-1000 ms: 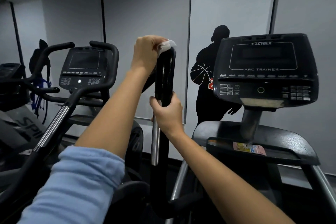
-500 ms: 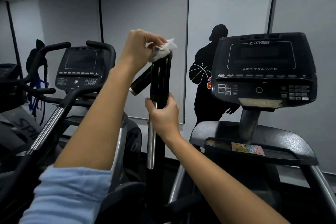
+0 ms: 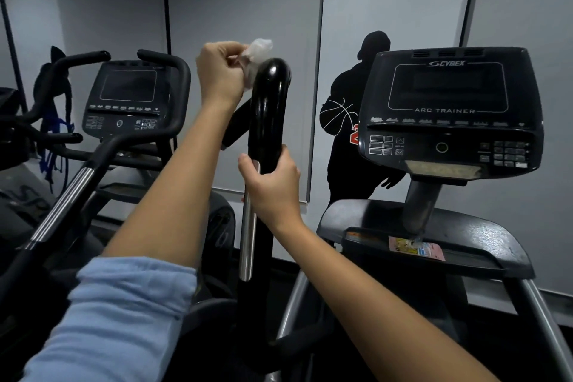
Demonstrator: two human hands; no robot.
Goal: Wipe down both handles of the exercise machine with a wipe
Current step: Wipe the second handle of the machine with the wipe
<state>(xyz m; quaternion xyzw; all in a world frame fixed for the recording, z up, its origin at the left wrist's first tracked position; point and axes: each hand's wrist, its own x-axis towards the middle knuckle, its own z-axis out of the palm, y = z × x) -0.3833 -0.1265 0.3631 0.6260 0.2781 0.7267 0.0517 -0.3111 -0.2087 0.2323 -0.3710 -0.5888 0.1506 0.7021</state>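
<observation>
Exercise machine (image 3: 449, 139) at right, console dark; its black upright handle (image 3: 268, 108) steadied low down by right hand (image 3: 273, 186), fingers wrapped round the shaft. Left hand (image 3: 220, 71), pressed on the handle's cap half a second ago, now drawn slightly off to its left side, fingers pinching crumpled wipe (image 3: 255, 54) just beside the cap. Suggests cap pass finished, shaft below pending.

Dim, soft-focused; wall glare; bowed edges

Glossy black handle (image 3: 269, 108) stands upright, top curved; crumpled white wipe (image 3: 255, 54) sits just beside its top, left side.
</observation>
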